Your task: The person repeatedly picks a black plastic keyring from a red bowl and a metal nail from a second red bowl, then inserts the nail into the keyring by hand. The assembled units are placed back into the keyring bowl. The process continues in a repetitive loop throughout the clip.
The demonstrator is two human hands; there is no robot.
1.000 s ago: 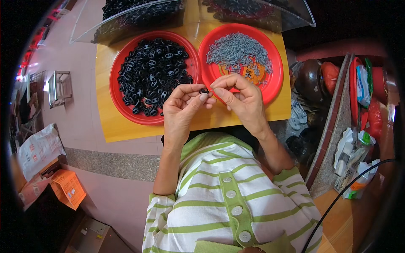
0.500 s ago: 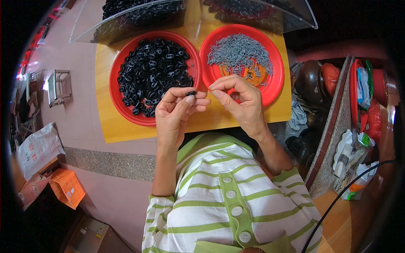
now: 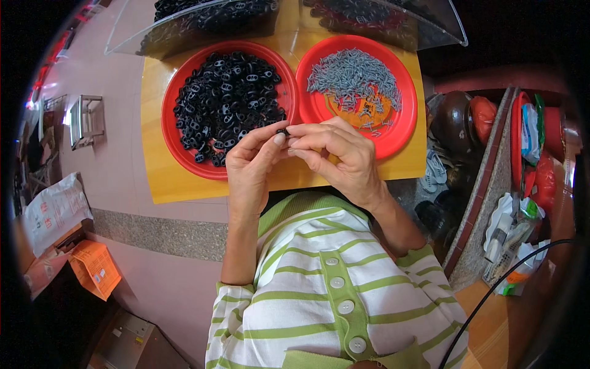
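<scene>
My left hand (image 3: 249, 172) pinches a small black plastic piece (image 3: 282, 131) between thumb and fingers, just in front of the red basins. Closed in a pinch, my right hand (image 3: 350, 160) meets it from the right, its fingertips at the piece. Whatever sits between the right fingertips is hidden. Beyond my left hand, a red basin (image 3: 168, 132) holds a heap of black plastic pieces (image 3: 227, 92), many showing two holes. A red plate (image 3: 402, 135) beyond my right hand carries small grey screws (image 3: 353, 71), piled toward its far side.
Both red vessels stand on a yellow wooden table (image 3: 163, 190). Clear-walled bins (image 3: 209, 27) of black parts line its far edge. Right of the table are a brown jar (image 3: 452, 117) and bagged items; a black cable (image 3: 491, 289) curves at the lower right.
My right hand has moved left, bringing its pinched fingertips to the black piece in my left hand. My left hand has stayed almost in place. The view has shifted slightly.
</scene>
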